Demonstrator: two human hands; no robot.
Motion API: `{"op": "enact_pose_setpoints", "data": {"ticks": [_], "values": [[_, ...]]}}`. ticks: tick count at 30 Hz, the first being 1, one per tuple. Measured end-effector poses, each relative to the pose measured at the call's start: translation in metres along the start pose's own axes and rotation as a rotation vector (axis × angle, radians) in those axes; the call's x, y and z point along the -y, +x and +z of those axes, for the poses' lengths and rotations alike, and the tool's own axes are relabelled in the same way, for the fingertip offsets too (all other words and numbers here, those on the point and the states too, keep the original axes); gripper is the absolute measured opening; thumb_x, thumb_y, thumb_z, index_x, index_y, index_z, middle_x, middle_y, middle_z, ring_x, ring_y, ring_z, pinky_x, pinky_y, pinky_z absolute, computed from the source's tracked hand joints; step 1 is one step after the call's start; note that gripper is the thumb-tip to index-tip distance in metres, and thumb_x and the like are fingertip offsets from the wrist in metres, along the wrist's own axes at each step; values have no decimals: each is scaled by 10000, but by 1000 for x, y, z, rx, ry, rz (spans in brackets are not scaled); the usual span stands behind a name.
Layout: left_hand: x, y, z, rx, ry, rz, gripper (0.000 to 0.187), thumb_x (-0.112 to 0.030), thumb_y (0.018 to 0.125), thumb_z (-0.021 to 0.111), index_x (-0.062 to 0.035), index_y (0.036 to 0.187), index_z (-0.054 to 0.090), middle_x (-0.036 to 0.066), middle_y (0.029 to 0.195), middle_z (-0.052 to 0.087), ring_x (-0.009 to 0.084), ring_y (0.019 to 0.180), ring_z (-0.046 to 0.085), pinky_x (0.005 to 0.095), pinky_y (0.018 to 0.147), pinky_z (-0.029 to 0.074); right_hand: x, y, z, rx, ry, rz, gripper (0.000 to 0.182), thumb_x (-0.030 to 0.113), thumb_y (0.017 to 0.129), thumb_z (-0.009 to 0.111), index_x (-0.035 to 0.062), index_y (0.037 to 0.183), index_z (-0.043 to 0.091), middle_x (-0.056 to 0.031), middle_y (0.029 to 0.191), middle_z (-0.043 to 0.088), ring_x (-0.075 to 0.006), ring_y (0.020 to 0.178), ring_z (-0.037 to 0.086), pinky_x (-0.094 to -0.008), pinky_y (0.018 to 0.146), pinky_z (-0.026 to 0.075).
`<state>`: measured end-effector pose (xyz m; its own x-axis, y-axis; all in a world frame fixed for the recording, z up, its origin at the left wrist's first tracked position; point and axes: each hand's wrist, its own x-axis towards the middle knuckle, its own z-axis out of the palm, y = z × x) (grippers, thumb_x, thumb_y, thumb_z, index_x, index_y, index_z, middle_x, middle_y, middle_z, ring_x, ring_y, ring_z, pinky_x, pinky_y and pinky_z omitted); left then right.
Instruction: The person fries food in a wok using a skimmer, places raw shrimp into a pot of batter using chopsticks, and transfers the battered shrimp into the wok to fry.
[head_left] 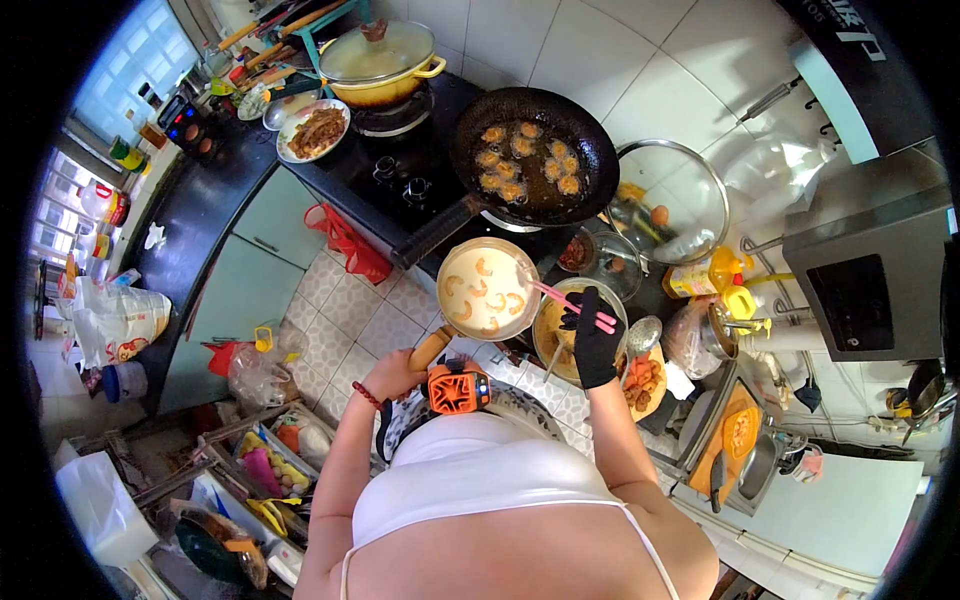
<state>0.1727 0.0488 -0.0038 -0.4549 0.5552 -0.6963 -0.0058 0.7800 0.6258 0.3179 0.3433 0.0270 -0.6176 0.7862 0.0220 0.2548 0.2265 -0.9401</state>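
My left hand point(398, 374) is closed round the wooden handle point(431, 348) of a cream saucepan point(452, 262). Several shrimp point(477, 289) lie apart from each other inside the pan. My right hand point(597, 340), in a black glove, grips pink chopsticks point(556, 294); their tips reach the pan's right rim. Below that hand is a bowl point(624, 352) of yellowish batter with a utensil in it, partly hidden by the glove. Behind the saucepan, a black wok point(590, 125) on the stove holds several golden fried pieces point(510, 185) in oil.
A lidded yellow pot point(385, 92) and a plate of cooked food point(318, 131) are at the back left. The wok's handle point(435, 230) juts toward me. On the right are a glass lid point(700, 190), an oil bottle point(700, 275), a skimmer point(643, 335) and a sink point(755, 470).
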Motion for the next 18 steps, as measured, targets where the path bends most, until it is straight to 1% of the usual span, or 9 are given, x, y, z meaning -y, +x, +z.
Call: {"op": "enact_pose_setpoints", "data": {"ticks": [4,5,6,8,10,13,14,15,18], "values": [[-7,-5,-2,-2,18,-5,305,-226,760,646,28,903,557,89,574,589,181,435,586,306,407,471,-8,9,-10,-161,354,27,310,250,960,479,-9,923,645,-78,738,652,-120,615,588,-245,586,474],[-8,-5,-3,-2,17,-6,304,-228,759,645,27,899,558,92,576,590,182,436,587,308,410,471,-41,15,-18,-177,405,35,291,246,956,487,-10,1020,609,-70,739,635,-129,611,576,-252,576,473],[-8,-5,-3,-2,16,-7,303,-230,759,645,27,895,559,95,577,591,184,437,587,311,413,472,-103,27,-29,-225,248,-67,274,247,951,497,5,1038,590,-65,741,622,-135,606,571,-257,564,471],[-3,-1,-2,5,26,11,299,-231,758,642,27,887,565,100,578,593,188,439,588,315,422,472,-117,39,-35,-303,336,-55,244,268,935,522,40,1005,571,-43,711,578,-137,585,545,-259,533,454],[2,1,-2,3,46,31,294,-231,757,639,27,882,572,104,576,594,191,441,589,317,431,472,-26,42,-35,-351,824,183,229,307,913,551,78,904,571,-10,646,518,-129,552,503,-254,491,424],[1,1,-2,-9,71,43,291,-231,756,635,26,882,582,105,570,595,191,445,592,318,439,473,12,59,-39,-380,1011,313,205,303,917,543,105,863,533,-1,669,475,-131,577,472,-255,505,409],[-3,-3,-3,-9,66,32,292,-232,757,635,26,885,584,104,570,595,190,446,592,318,441,474,-1,71,-42,-343,976,253,201,295,919,538,112,842,507,-25,699,495,-144,596,496,-264,518,424],[-6,-4,-4,-9,62,22,294,-233,757,635,26,888,586,103,569,596,189,448,593,318,443,474,-4,83,-36,-403,962,114,199,292,923,536,93,929,534,-40,740,524,-137,598,505,-264,519,426],[-1,-1,-3,8,55,20,300,-239,756,639,22,893,587,100,574,599,187,454,595,322,451,477,-16,125,-29,-333,546,2,261,277,939,510,58,1072,556,-62,802,572,-136,669,542,-268,579,448]]}}
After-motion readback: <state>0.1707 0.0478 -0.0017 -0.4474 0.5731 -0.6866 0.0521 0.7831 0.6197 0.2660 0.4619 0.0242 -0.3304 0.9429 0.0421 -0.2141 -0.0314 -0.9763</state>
